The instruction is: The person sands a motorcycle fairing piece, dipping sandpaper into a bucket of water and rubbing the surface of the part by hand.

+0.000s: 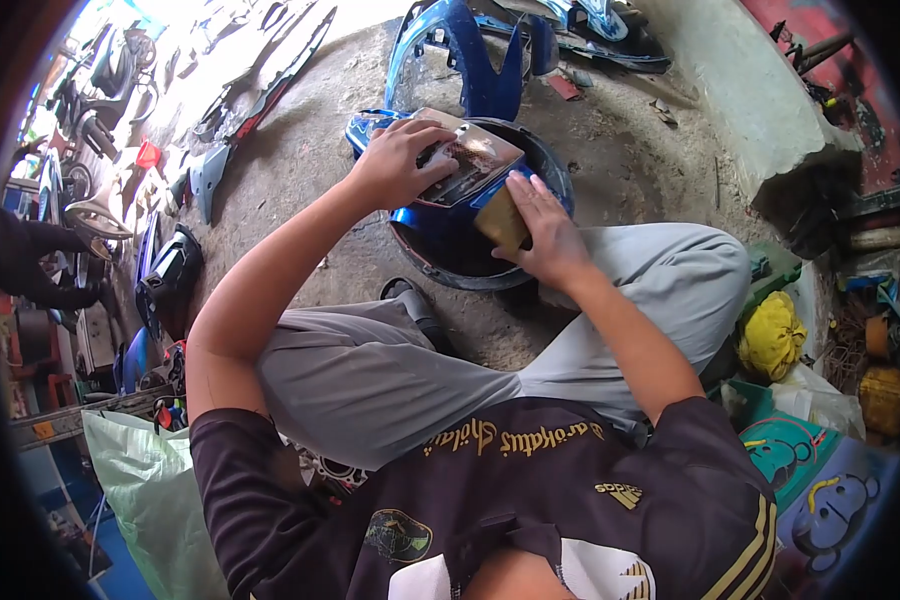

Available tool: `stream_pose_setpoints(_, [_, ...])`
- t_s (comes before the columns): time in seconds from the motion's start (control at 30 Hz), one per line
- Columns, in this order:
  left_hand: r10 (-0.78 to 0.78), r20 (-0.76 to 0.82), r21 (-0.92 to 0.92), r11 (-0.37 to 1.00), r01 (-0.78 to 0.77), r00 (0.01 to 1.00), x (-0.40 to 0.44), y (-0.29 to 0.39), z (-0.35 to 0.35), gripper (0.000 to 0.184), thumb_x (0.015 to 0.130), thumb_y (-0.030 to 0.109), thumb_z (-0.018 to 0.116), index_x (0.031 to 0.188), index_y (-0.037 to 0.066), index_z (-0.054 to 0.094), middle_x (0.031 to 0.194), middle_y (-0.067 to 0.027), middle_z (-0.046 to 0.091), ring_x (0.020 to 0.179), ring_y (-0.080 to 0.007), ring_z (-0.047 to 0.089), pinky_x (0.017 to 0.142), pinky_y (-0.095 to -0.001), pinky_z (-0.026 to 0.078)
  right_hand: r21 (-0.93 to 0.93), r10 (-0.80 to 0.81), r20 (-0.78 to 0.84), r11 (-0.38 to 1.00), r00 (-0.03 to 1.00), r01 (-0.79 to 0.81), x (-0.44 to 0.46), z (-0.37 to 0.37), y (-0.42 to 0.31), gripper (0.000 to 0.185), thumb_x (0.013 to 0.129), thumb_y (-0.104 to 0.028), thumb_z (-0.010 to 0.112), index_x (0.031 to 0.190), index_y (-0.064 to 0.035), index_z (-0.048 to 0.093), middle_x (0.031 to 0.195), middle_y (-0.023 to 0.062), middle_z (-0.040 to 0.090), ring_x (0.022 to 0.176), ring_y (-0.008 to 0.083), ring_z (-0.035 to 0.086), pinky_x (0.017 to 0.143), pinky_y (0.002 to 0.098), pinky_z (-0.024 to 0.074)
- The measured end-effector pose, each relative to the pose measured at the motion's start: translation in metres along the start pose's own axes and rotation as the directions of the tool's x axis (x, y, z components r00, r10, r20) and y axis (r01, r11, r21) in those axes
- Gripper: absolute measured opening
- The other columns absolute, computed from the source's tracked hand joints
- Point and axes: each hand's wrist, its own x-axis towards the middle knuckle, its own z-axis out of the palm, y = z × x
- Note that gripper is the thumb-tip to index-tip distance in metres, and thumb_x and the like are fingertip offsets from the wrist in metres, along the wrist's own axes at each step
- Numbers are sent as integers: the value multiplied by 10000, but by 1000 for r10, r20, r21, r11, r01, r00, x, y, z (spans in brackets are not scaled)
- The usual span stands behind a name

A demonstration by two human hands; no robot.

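A blue motorcycle headlight unit [486, 178] with a glossy, clear-looking lens rests tilted over a black basin [440, 275]. My left hand [402, 163] grips it from the left, fingers bent over its top and thumb lying on the lens. At its right side, my right hand [550, 232] holds a flat tan sanding pad [502, 220] against the blue edge. The fingers are stretched along the pad, with the thumb below. The inside of the basin is mostly hidden by the headlight unit and my hands.
A blue fairing [485, 65] stands behind the basin. Motorcycle panels [260, 95] lie on the concrete floor at left. My crossed legs [370, 380] flank the basin. A yellow bundle [772, 332] sits at right, and a pale green sack [155, 495] at lower left.
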Motion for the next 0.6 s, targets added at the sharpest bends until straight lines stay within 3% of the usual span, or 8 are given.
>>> stream_pose_setpoints(0.17, [-2,18,-18,1000,3,1000,-1,1,-2,564,996,526,688,1424,160,701,1504,-152,650,1434,-380,558,1179,-532,390,-34,-101,-34,994,994,100,-4,10,7,817,809,-9,663,1608,0,496,1671,211,496,1576,471,399,1309,524,318])
stream_pose_setpoints(0.27, [-15,22,-13,1000,15,1000,-2,3,-3,562,997,521,685,1424,156,702,1509,-151,648,1442,-378,552,1186,-534,385,-80,-154,19,985,988,155,-3,-13,-20,689,915,-60,666,1592,-38,535,1648,199,529,1561,479,419,1293,536,336])
stream_pose_setpoints(0.37, [11,9,-13,1000,-10,1000,-1,-3,2,563,998,516,682,1426,151,700,1513,-149,646,1448,-377,547,1189,-533,385,54,-131,-59,989,990,135,-1,-4,-9,540,1020,-154,656,1551,-81,598,1600,204,578,1543,492,442,1262,560,372])
stream_pose_setpoints(0.5, [-9,21,11,1000,9,1000,-2,0,-1,565,992,515,683,1427,155,701,1514,-149,646,1449,-372,549,1187,-529,388,319,280,-142,921,949,-224,10,13,15,428,1069,-237,639,1467,-85,675,1554,231,613,1503,516,481,1203,593,422])
stream_pose_setpoints(0.6, [-14,40,2,1000,13,999,0,4,-3,557,996,491,686,1432,146,696,1525,-154,636,1460,-369,540,1210,-529,372,110,-19,-183,993,983,40,7,15,-7,414,1073,-217,614,1461,-90,680,1556,231,612,1496,510,492,1214,590,407])
